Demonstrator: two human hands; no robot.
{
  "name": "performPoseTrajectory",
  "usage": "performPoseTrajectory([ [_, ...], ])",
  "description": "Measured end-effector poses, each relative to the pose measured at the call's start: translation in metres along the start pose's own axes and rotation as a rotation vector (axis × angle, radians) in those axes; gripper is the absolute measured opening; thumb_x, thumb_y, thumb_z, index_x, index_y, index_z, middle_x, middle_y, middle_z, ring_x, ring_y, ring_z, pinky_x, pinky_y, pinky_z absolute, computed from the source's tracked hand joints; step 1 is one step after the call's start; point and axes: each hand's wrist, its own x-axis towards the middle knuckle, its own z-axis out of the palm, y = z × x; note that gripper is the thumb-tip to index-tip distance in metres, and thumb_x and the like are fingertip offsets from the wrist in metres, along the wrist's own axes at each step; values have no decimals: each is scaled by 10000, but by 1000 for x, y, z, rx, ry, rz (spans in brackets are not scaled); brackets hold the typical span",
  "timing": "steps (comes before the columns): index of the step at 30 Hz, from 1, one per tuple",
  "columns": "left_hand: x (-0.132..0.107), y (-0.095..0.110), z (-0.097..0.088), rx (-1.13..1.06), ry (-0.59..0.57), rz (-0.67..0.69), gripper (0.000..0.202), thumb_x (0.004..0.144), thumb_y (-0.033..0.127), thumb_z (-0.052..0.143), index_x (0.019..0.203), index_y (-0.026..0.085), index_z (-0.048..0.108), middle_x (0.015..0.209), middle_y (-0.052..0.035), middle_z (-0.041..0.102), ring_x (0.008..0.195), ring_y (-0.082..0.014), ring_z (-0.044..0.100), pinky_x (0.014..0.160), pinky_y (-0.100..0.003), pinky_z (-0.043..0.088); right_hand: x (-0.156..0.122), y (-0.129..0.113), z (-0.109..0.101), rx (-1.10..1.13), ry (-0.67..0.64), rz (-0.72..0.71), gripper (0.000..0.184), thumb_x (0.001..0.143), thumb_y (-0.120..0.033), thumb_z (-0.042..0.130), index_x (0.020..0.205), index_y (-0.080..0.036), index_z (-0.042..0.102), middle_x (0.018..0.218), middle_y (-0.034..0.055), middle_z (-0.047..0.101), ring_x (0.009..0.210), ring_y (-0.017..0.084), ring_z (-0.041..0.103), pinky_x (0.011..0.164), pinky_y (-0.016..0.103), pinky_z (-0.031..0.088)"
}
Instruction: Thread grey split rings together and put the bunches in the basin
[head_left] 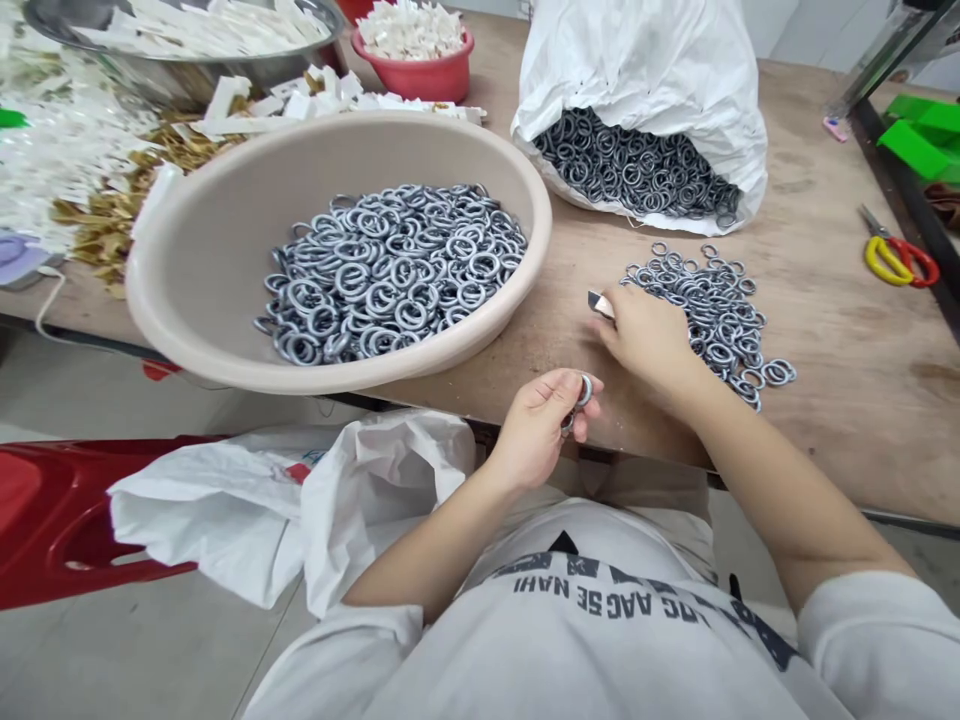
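My left hand [538, 425] is closed near the table's front edge, pinching a grey metal ring [584, 390] between thumb and fingers. My right hand [645, 335] rests on the wooden table [825, 330] with fingers curled around a small flat metal piece [600, 303] that sticks out to the left. It lies against the left side of a loose pile of grey rings [716, 310]. A large beige basin [217, 250] to the left holds many more rings [394, 270].
A white sack [645, 70] spilling rings lies at the back. Scissors with yellow and red handles [896, 255] sit at the right. A red bowl [420, 70] of white pieces, a metal bowl and scattered white and tan bits fill the back left. White bags [300, 510] and a red stool [52, 510] are below.
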Motion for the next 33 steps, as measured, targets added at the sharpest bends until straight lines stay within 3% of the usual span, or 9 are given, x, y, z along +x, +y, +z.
performPoseTrajectory([
  [3, 0, 4, -7, -46, 18, -15, 324, 867, 412, 690, 1078, 167, 674, 724, 3, 652, 515, -61, 537, 518, -187, 436, 28, -5, 6, -89, -71, 9, 322, 953, -353, 528, 1117, -121, 678, 1119, 200, 699, 927, 313, 676, 721, 355, 440],
  [6, -1, 10, -14, -107, 59, -46, 288, 855, 385, 681, 1030, 158, 668, 812, -30, 690, 586, -94, 605, 559, -219, 519, 30, -2, 2, 46, -19, -28, 231, 945, -271, 520, 1007, -133, 694, 1068, 184, 704, 924, 303, 660, 740, 364, 439],
  [8, -1, 13, -18, -130, 90, -52, 286, 855, 405, 670, 980, 147, 656, 861, -48, 691, 620, -107, 617, 548, -227, 533, 12, 0, -6, 337, 15, -56, 198, 949, -301, 536, 909, -168, 676, 957, 122, 705, 831, 239, 634, 709, 331, 430],
  [12, 3, 10, -12, -91, 77, -39, 358, 868, 488, 658, 963, 144, 628, 825, -27, 636, 564, -72, 541, 432, -163, 397, -46, -7, -11, 1195, -141, 6, 282, 970, -465, 532, 892, -207, 616, 747, 2, 620, 565, 116, 475, 542, 256, 372],
  [14, 5, 4, -4, -43, 16, -52, 424, 877, 563, 624, 922, 142, 610, 777, -15, 601, 526, -56, 493, 407, -154, 329, -71, -15, -2, 1393, -146, 63, 267, 945, -474, 586, 898, -212, 613, 723, -14, 598, 573, 111, 485, 538, 247, 381],
  [19, 7, -11, 10, 33, -71, -51, 460, 874, 619, 598, 844, 163, 542, 682, 28, 511, 479, -43, 418, 405, -157, 265, -95, -20, 25, 1382, 17, 115, 230, 943, -437, 611, 963, -222, 692, 756, 2, 589, 704, 142, 563, 659, 280, 465],
  [26, 5, -12, 15, 33, -47, 18, 457, 883, 591, 603, 755, 161, 515, 610, 46, 415, 496, -53, 350, 429, -164, 266, -102, -15, 16, 1342, 80, 18, 235, 883, -412, 699, 1057, -255, 688, 948, 24, 655, 871, 178, 613, 811, 330, 496],
  [29, 2, -12, 20, 0, -51, -32, 472, 866, 611, 611, 746, 166, 504, 606, 49, 403, 488, -55, 330, 417, -168, 238, -104, -17, 14, 1270, 138, 17, 229, 840, -384, 749, 1009, -251, 670, 913, 7, 639, 829, 164, 591, 775, 310, 487],
  [33, -2, -11, 23, 9, -108, -18, 495, 859, 610, 623, 701, 167, 470, 576, 55, 384, 470, -46, 303, 427, -174, 209, -101, -12, 13, 1374, 92, 48, 206, 891, -421, 680, 891, -222, 626, 787, -18, 598, 702, 131, 549, 672, 274, 455],
])
